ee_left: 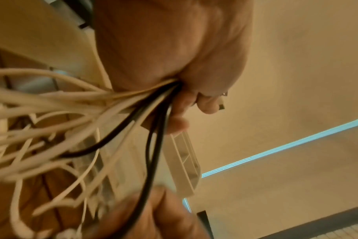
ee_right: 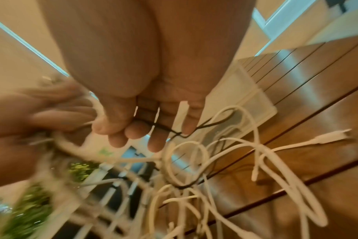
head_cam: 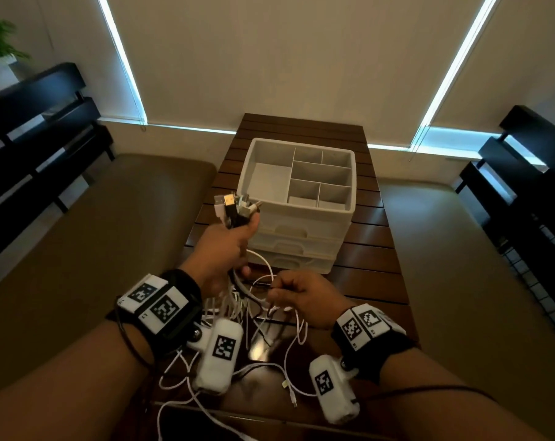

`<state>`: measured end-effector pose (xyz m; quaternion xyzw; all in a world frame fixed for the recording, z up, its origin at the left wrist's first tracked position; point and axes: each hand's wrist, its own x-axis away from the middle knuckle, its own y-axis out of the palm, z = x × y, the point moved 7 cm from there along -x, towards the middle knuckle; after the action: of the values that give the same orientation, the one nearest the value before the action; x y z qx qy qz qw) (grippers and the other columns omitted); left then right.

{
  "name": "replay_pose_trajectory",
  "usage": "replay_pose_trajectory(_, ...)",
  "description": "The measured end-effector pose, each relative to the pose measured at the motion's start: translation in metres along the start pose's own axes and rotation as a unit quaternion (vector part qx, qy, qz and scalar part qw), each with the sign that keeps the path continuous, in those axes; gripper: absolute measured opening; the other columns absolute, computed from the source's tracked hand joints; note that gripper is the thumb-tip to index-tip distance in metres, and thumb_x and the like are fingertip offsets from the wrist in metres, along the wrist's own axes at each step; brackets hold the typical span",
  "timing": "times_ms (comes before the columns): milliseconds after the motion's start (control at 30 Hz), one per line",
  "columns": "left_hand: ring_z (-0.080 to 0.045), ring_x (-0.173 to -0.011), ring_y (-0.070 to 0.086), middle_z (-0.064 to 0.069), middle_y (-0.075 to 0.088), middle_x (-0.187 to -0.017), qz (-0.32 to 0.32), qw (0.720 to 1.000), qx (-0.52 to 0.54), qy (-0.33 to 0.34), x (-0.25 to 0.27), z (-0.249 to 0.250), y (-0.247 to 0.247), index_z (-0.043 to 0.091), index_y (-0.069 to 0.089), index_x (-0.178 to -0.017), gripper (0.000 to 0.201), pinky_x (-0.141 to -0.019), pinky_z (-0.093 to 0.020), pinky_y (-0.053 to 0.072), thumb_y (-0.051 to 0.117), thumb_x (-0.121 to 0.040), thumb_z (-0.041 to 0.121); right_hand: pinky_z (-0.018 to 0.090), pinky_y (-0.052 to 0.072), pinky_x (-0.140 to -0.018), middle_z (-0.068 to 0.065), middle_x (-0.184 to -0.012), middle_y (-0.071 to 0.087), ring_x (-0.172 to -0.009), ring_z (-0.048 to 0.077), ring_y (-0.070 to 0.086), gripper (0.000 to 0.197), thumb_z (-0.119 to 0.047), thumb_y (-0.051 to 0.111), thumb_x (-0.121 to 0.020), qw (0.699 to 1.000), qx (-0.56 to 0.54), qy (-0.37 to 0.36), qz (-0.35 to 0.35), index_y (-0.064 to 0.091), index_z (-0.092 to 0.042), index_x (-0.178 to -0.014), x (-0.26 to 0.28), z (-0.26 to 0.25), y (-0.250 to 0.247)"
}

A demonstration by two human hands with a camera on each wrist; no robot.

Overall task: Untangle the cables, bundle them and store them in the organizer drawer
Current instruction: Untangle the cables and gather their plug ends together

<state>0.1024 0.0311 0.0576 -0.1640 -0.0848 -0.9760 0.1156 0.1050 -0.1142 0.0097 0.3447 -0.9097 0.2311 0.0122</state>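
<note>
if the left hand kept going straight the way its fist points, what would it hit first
Probably the white organizer: the left hand, gripping the cable bundle, points forward at its near left corner. Depth is unclear, so the plugs might pass just beside it.

left hand (head_cam: 221, 249) raised, fist clenched, thumb up; right hand (head_cam: 304, 297) lower, fingers curled, pinching; forearms extended

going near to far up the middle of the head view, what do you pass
loose cable ends on the table → right hand pinching a thin cable → left hand gripping the cable bundle → organizer → window blinds
</note>
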Motion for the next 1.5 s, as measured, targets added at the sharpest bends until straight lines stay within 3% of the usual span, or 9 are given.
replay_pose_trajectory(100,-0.007,-0.039,0.039,0.006,0.047,-0.046,0.013,0.978,-0.190,0.083,0.003,0.027,-0.010,0.017,0.064,-0.077,0.021,-0.040,-0.024,0.033,0.069,-0.088,0.035,0.039,0.053,-0.080,0.006,-0.083,0.072,-0.079,0.016,0.067,0.019,-0.019,0.059,-0.092,1.000,0.017,0.008,0.014,0.066,-0.027,-0.075,-0.004,0.011,-0.012)
replay_pose_trajectory(267,-0.015,-0.059,0.062,-0.003,0.067,-0.068,-0.042,0.921,-0.370,0.113,0.012,0.016,0.015,0.015,0.069,-0.080,0.019,-0.052,-0.029,0.049,0.073,-0.084,0.034,0.046,0.055,-0.081,0.002,-0.082,0.067,-0.082,0.024,0.067,0.033,-0.003,0.051,-0.089,0.994,0.055,0.003,0.090,0.060,-0.030,-0.072,-0.019,-0.010,-0.024)
replay_pose_trajectory(400,-0.014,-0.046,0.047,-0.004,0.058,-0.061,-0.017,0.936,-0.344,0.068,0.014,0.001,0.016,0.004,0.067,-0.076,0.023,-0.044,-0.026,0.035,0.073,-0.083,0.025,0.043,0.056,-0.073,0.015,-0.087,0.069,-0.078,0.031,0.067,0.028,0.006,0.044,-0.083,0.994,0.009,-0.026,0.104,0.065,-0.010,-0.091,-0.024,-0.025,-0.030)
replay_pose_trajectory(667,-0.015,-0.051,0.042,-0.004,0.048,-0.060,0.086,0.972,-0.200,0.092,0.024,0.046,0.000,0.007,0.061,-0.080,0.023,-0.042,-0.022,0.033,0.067,-0.089,0.027,0.022,0.053,-0.063,0.014,-0.081,0.064,-0.072,0.018,0.064,0.014,-0.003,0.053,-0.095,0.992,-0.128,0.008,0.009,0.056,-0.008,-0.082,-0.013,-0.008,-0.022)
replay_pose_trajectory(800,-0.011,-0.043,0.035,0.001,0.042,-0.053,0.080,0.977,-0.165,0.113,0.033,0.055,0.008,0.009,0.056,-0.073,0.026,-0.038,-0.020,0.030,0.067,-0.090,0.026,0.033,0.056,-0.083,0.002,-0.089,0.072,-0.083,0.017,0.069,0.010,-0.015,0.061,-0.092,0.998,0.013,0.029,0.054,0.070,-0.017,-0.089,-0.024,-0.001,-0.038)
replay_pose_trajectory(933,-0.011,-0.048,0.040,-0.003,0.049,-0.059,0.053,0.951,-0.268,0.144,0.035,0.072,0.014,0.008,0.060,-0.072,0.027,-0.036,-0.014,0.030,0.065,-0.091,0.027,0.020,0.045,-0.081,-0.021,-0.088,0.058,-0.081,-0.002,0.056,0.018,-0.017,0.061,-0.092,0.983,0.163,-0.002,0.083,0.070,-0.020,-0.107,-0.018,-0.008,-0.053)
replay_pose_trajectory(1133,-0.008,-0.043,0.041,0.000,0.047,-0.058,0.088,0.961,-0.244,0.096,0.027,0.071,-0.002,0.008,0.064,-0.084,0.017,-0.040,-0.020,0.033,0.066,-0.090,0.024,0.023,0.051,-0.047,0.008,-0.082,0.069,-0.065,0.013,0.068,0.015,-0.006,0.050,-0.096,0.984,-0.126,0.068,0.109,0.063,-0.008,-0.104,0.001,0.013,-0.066)
replay_pose_trajectory(1333,-0.012,-0.047,0.039,0.000,0.045,-0.055,0.076,0.961,-0.255,0.078,0.024,0.060,0.002,0.007,0.060,-0.079,0.022,-0.045,-0.025,0.031,0.066,-0.090,0.025,0.025,0.048,-0.044,0.015,-0.082,0.068,-0.057,0.023,0.065,0.027,-0.016,0.042,-0.099,0.908,-0.333,0.169,0.191,0.063,-0.001,-0.094,0.008,0.043,-0.070)
replay_pose_trajectory(1500,-0.008,-0.039,0.039,0.005,0.044,-0.047,0.091,0.964,-0.246,0.041,0.020,0.046,-0.004,0.007,0.060,-0.079,0.021,-0.040,-0.022,0.030,0.066,-0.091,0.024,0.027,0.045,-0.055,0.005,-0.085,0.067,-0.071,0.019,0.063,0.026,0.007,0.045,-0.091,0.901,-0.330,0.129,0.252,0.061,-0.012,-0.085,0.011,0.045,-0.082)
